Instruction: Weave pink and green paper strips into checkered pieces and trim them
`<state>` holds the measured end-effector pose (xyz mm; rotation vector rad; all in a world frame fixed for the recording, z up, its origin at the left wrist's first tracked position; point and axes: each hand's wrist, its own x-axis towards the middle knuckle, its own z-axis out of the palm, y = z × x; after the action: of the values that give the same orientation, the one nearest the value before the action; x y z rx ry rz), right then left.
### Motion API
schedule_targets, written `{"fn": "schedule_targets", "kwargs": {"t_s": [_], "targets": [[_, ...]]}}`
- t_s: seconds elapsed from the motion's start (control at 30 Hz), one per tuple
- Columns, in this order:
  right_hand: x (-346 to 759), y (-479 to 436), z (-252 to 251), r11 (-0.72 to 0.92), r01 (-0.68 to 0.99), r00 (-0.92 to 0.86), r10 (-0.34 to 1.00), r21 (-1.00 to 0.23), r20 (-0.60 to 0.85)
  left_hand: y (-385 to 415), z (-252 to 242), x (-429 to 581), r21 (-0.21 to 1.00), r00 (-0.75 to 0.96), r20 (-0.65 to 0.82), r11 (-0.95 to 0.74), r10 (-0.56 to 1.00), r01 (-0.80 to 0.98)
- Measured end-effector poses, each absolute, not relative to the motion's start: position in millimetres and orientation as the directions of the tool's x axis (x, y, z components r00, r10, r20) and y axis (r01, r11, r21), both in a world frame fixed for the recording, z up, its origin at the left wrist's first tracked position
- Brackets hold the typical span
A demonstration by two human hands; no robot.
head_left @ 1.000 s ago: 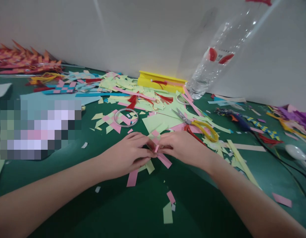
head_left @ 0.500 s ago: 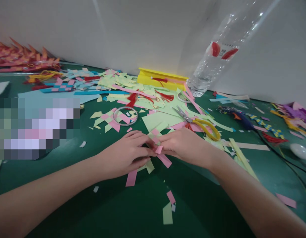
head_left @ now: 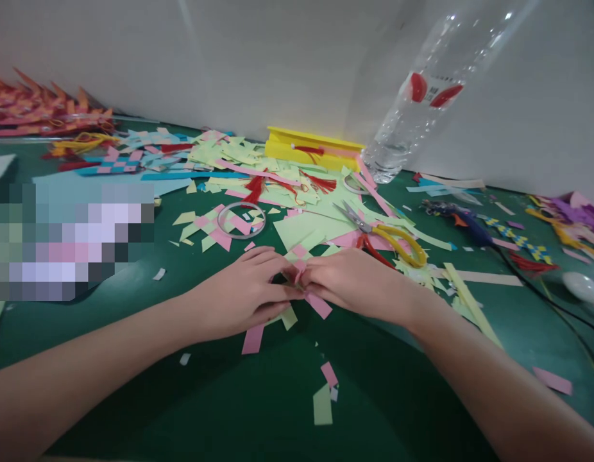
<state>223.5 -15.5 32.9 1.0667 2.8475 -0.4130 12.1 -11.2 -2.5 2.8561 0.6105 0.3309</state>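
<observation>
Pale grey wall (head_left: 229,58) rose behind everything, meeting a green surface (head_left: 258,410) that spread forward beneath the work. With the meeting point of the hands as the clock's centre, a clear bottle (head_left: 398,141) stood between 1 and 2 o'clock near the wall, appearing tilted. A heap of light green and pink paper (head_left: 224,154) spread around 11 o'clock, with orange folded paper (head_left: 42,109) farther off at 10. A yellow folded sheet (head_left: 278,149) lay at 12, against the wall's foot.

Both forearms extended outward, one toward 8 o'clock, the other toward 4. The left grip (head_left: 246,285) was narrow, its fingertips holding the woven paper piece (head_left: 301,253) at the centre; the right grip (head_left: 347,276) was narrow too, pinching a small curled pink strip (head_left: 298,277) there. Fingers covered much of the piece, so its long axis could not be told. Its checked pink-and-green part pointed toward 12, and a flat pink tail (head_left: 319,306) pointed toward 5.

Scissors (head_left: 398,240) with yellow and red handles lay just beyond the right grip at 2 o'clock, blades parted and aimed toward 12. A clear ring (head_left: 222,230) rested over another woven piece (head_left: 208,226) at 10. Red tassels (head_left: 254,187) lay near 11, and small scraps (head_left: 322,405) near 6.
</observation>
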Motion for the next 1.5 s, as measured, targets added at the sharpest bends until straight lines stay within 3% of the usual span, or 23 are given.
{"fn": "schedule_targets", "kwargs": {"t_s": [0.27,0.67,1.0,1.1,1.37,1.5], "targets": [[221.6,-15.2,35.1,0.681,0.699,-0.714,0.649,-0.218,-0.261,-11.6,-3.1,12.1,0.218,0.886,0.165,-0.892,0.433,0.396],[229.6,-8.5,34.1,0.654,0.646,-0.755,0.625,-0.394,-0.201,-12.5,-1.7,12.3,0.219,0.889,0.183,-0.899,0.419,0.379],[215.1,-18.7,34.3,0.79,0.613,-0.78,0.601,-0.018,-0.174,-10.4,-4.5,11.2,0.231,0.891,0.157,-0.892,0.427,0.387],[213.5,-19.2,31.4,0.787,0.617,-0.775,0.611,0.012,-0.161,-10.5,-5.9,10.8,0.225,0.89,0.157,-0.893,0.429,0.39],[222.1,-12.6,30.7,0.644,0.691,-0.719,0.661,-0.327,-0.216,-12.4,-3.3,12.2,0.235,0.882,0.181,-0.89,0.436,0.392],[226.4,-10.2,26.7,0.612,0.663,-0.73,0.656,-0.431,-0.193,-12.1,-4.4,11.9,0.228,0.886,0.169,-0.892,0.432,0.391]]}}
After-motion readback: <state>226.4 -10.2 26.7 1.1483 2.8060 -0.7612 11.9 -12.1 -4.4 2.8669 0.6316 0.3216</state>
